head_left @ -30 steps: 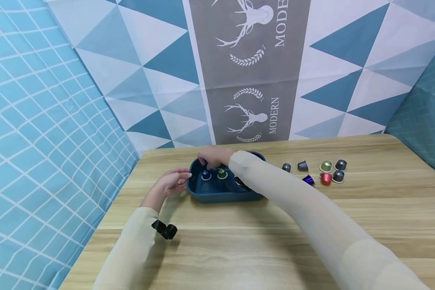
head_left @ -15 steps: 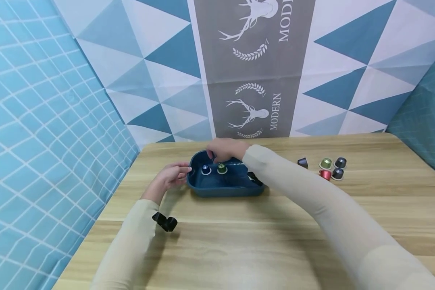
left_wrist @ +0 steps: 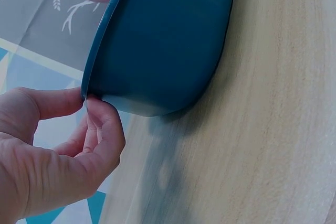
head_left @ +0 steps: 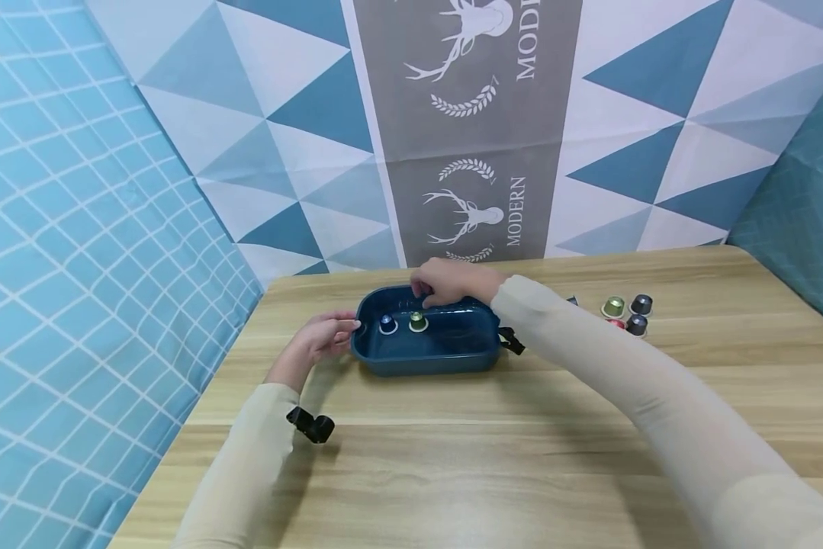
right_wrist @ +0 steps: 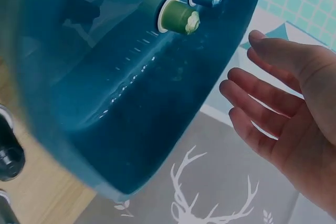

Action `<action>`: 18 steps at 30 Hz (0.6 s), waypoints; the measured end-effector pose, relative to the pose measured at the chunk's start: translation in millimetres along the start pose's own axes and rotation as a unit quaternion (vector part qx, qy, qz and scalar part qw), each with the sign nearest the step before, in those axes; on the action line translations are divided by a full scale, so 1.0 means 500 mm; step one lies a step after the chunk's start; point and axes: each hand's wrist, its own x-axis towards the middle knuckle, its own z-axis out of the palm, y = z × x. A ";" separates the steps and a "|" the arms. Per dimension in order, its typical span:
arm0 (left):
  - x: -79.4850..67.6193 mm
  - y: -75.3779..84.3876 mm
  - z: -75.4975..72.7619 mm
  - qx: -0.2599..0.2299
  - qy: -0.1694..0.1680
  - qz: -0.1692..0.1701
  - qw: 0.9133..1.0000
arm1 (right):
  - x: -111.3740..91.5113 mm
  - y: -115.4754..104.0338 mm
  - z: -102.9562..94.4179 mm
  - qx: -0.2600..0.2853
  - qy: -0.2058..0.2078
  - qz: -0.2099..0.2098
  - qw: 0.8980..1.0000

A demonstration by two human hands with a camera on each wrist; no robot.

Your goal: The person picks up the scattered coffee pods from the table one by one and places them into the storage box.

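Observation:
My left hand (head_left: 318, 335) pinches the left end of a dark blue basin (head_left: 445, 343) between thumb and fingers, seen close at the rim in the left wrist view. Inside the basin, a blue coffee capsule (head_left: 387, 324) and a green coffee capsule (head_left: 418, 322) stand side by side, foil rims down, toward the left end. My right hand (head_left: 452, 280) is over the basin's back edge, near the green capsule. In the right wrist view its fingers are spread and loosely bent, with nothing in them.
On the wooden table (head_left: 411, 457) to the right are more capsules: a light green one (head_left: 613, 307), two dark ones and a red one (head_left: 617, 323) partly behind my right sleeve (head_left: 583, 343). A patterned backdrop (head_left: 480, 145) rises behind the table.
My right hand has moved right, away from the blue capsule, along the basin's back edge. Its sleeve now covers more of the loose capsules. The left hand keeps its hold on the basin.

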 end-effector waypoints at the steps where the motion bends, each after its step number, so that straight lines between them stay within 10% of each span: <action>1: 0.000 -0.001 0.000 0.000 0.000 0.001 1.000 | -0.005 0.002 0.001 0.006 0.003 0.000 1.000; 18: -0.006 -0.002 0.000 -0.002 -0.006 0.009 1.000 | -0.064 0.045 0.023 0.056 0.047 -0.002 0.997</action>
